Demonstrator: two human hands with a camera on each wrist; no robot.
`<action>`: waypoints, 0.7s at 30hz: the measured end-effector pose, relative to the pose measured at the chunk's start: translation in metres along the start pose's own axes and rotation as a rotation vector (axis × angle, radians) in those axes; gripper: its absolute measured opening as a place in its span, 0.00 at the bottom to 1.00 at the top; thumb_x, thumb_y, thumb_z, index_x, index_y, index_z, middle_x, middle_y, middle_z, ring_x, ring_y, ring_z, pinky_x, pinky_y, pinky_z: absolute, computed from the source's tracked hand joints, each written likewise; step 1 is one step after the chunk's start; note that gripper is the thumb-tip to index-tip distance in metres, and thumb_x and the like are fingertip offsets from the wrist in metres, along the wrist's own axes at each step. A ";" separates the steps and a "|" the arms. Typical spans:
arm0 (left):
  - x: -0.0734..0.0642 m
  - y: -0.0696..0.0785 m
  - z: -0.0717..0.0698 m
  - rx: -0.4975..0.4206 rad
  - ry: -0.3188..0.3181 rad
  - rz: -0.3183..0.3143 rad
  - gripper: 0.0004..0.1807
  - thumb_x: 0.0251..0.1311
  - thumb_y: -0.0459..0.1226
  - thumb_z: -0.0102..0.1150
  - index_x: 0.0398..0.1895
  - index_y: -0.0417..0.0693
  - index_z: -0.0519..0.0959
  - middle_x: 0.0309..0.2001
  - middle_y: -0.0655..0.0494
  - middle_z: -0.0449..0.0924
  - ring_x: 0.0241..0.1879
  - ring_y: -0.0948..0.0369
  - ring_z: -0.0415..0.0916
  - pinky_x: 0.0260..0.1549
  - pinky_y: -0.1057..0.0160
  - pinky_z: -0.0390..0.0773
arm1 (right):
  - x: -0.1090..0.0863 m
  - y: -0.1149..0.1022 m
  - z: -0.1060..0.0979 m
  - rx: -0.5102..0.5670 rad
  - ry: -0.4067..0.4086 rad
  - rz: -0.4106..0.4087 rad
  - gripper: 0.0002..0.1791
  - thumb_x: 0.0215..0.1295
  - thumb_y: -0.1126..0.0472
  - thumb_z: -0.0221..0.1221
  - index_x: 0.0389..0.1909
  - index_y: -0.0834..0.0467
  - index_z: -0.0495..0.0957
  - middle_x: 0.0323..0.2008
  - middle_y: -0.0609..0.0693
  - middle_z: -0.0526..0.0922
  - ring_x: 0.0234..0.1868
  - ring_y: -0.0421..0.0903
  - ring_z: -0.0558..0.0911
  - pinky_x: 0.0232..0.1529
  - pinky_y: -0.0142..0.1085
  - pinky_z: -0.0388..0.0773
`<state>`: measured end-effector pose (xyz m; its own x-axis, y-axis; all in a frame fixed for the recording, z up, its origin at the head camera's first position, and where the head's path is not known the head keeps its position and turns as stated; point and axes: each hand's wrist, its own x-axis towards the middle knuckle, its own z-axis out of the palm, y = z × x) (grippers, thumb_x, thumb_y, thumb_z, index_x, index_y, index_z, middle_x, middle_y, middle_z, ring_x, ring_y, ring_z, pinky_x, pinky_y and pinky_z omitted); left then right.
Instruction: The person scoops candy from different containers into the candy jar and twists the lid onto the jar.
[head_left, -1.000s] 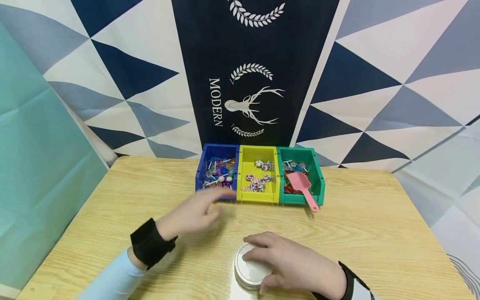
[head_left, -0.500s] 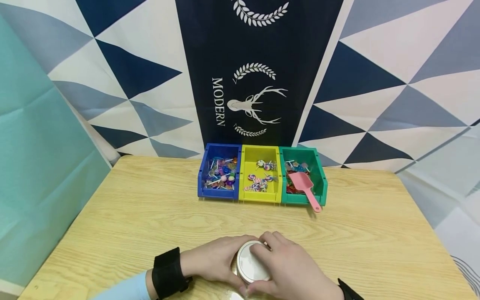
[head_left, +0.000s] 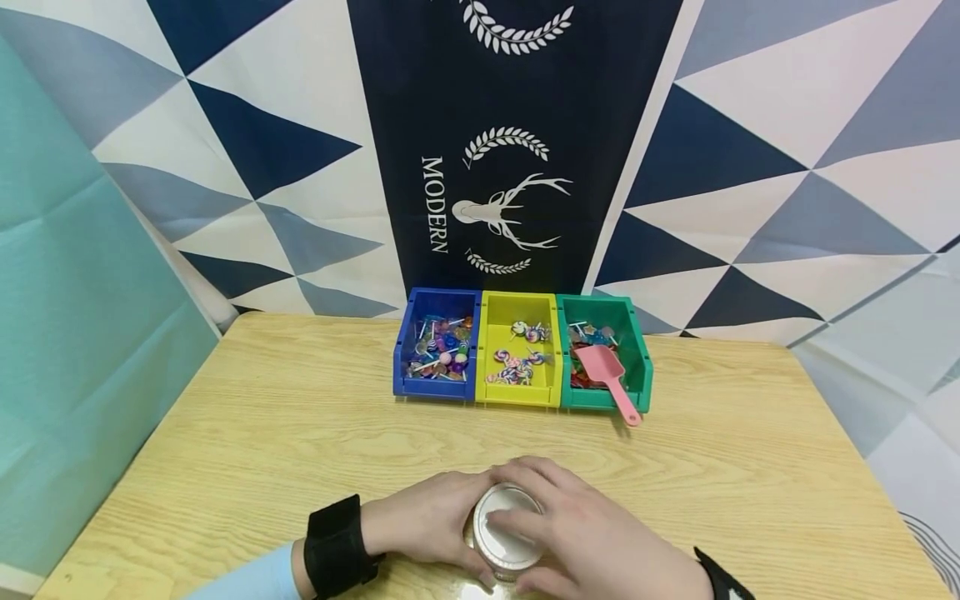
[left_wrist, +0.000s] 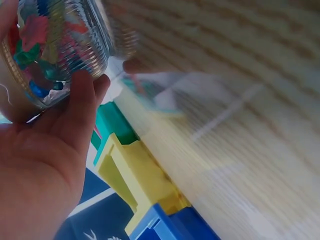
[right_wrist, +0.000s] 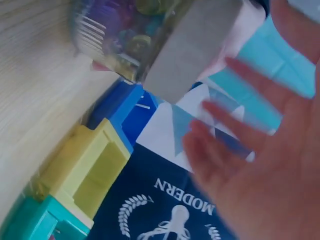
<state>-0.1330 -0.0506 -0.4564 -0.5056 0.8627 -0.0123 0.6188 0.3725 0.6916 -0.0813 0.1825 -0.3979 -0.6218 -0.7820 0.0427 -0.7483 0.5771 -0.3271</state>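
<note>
A clear ribbed glass jar holding colourful bits stands at the near middle of the table, topped by a silvery lid. My left hand grips the jar's left side, fingers behind and thumb in front. Over the lid's right side hovers my right hand. Its fingers are loosely spread and blurred, and the right wrist view shows a gap between them and the lid. In the head view the jar's glass is mostly hidden beneath lid and hands.
At the table's back stand three joined bins: blue, yellow and green, with small candy-like pieces inside. A pink scoop lies across the green bin, handle over its front edge. A patterned cloth hangs behind.
My left hand has come from near the blue bin down to the jar and taken hold of it. The right hand closed in on the lid, then loosened and lifted slightly off it.
</note>
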 end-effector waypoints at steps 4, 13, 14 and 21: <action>0.001 0.000 -0.001 0.012 -0.014 0.028 0.48 0.44 0.56 0.78 0.68 0.54 0.67 0.58 0.68 0.76 0.54 0.74 0.71 0.53 0.72 0.72 | 0.001 0.007 -0.008 0.151 -0.118 -0.142 0.27 0.67 0.50 0.64 0.67 0.34 0.73 0.75 0.42 0.58 0.75 0.48 0.57 0.64 0.50 0.70; 0.002 0.000 -0.003 0.000 -0.023 -0.009 0.45 0.43 0.55 0.79 0.65 0.55 0.70 0.54 0.69 0.78 0.51 0.75 0.73 0.50 0.72 0.73 | 0.004 0.014 -0.005 0.197 -0.119 -0.144 0.28 0.61 0.62 0.70 0.60 0.35 0.79 0.75 0.46 0.59 0.70 0.48 0.65 0.60 0.43 0.75; 0.002 0.000 -0.003 -0.001 -0.024 -0.019 0.44 0.43 0.56 0.79 0.64 0.55 0.71 0.53 0.70 0.78 0.50 0.75 0.73 0.49 0.72 0.74 | 0.004 0.013 -0.004 0.178 -0.105 -0.142 0.27 0.61 0.60 0.70 0.59 0.35 0.80 0.75 0.46 0.60 0.69 0.47 0.67 0.59 0.42 0.76; 0.003 0.003 -0.002 0.011 -0.024 -0.073 0.49 0.42 0.57 0.79 0.68 0.53 0.67 0.55 0.68 0.77 0.50 0.74 0.73 0.49 0.71 0.74 | 0.009 0.006 0.005 0.029 -0.025 -0.072 0.21 0.64 0.38 0.62 0.56 0.36 0.82 0.69 0.51 0.69 0.54 0.45 0.69 0.46 0.33 0.78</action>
<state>-0.1339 -0.0476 -0.4529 -0.5351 0.8410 -0.0797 0.5877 0.4384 0.6800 -0.0903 0.1780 -0.4045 -0.5604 -0.8271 0.0432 -0.7835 0.5125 -0.3514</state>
